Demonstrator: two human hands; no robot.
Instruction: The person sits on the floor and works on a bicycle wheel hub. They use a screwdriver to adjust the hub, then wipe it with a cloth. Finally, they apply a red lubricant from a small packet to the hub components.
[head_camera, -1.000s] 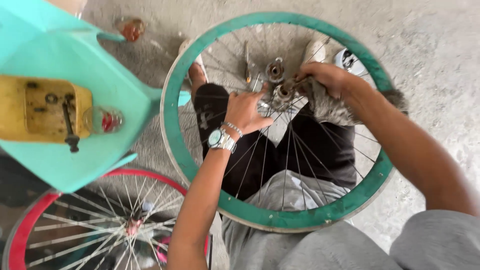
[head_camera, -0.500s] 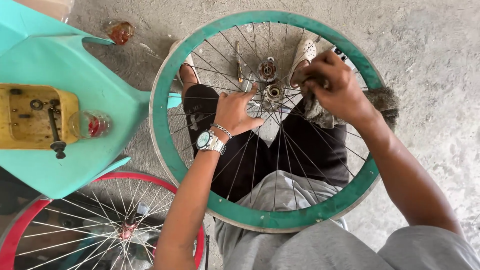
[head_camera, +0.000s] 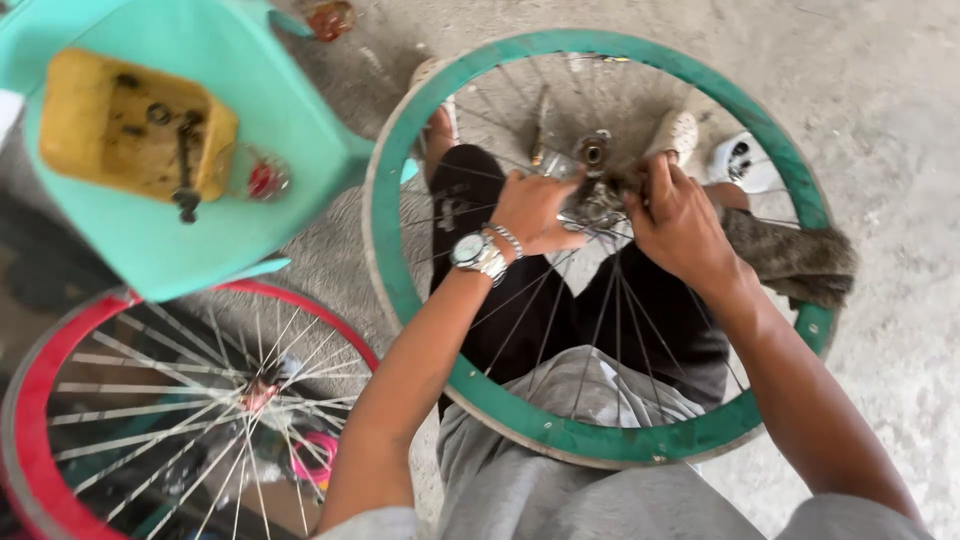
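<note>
Concrete floor (head_camera: 900, 120), grey and bare, takes up the 1 to 3 o'clock part of the view. Largest on it is the green wheel (head_camera: 400, 290), lying flat across the person's lap, which appears to steady it and bring the hub within reach of both hands. At 8 o'clock a red wheel (head_camera: 40, 370) lies on the ground, just beside the green one. At 10 o'clock stands a teal stool (head_camera: 300, 120), close enough to serve as a side table; on it rests a yellow tray (head_camera: 90, 110) of small dark metal parts, with a small red-and-clear piece beside it, too small to make out. No readable label shows anywhere.

At the centre of the green wheel sits the hub (head_camera: 596, 190). The left hand (head_camera: 535, 212), a watch on its wrist, curls closed against the hub from 9 o'clock. The right hand (head_camera: 685, 228) closes on it from 3 o'clock, with a dark rag (head_camera: 800, 262) trailing from under the palm.
</note>
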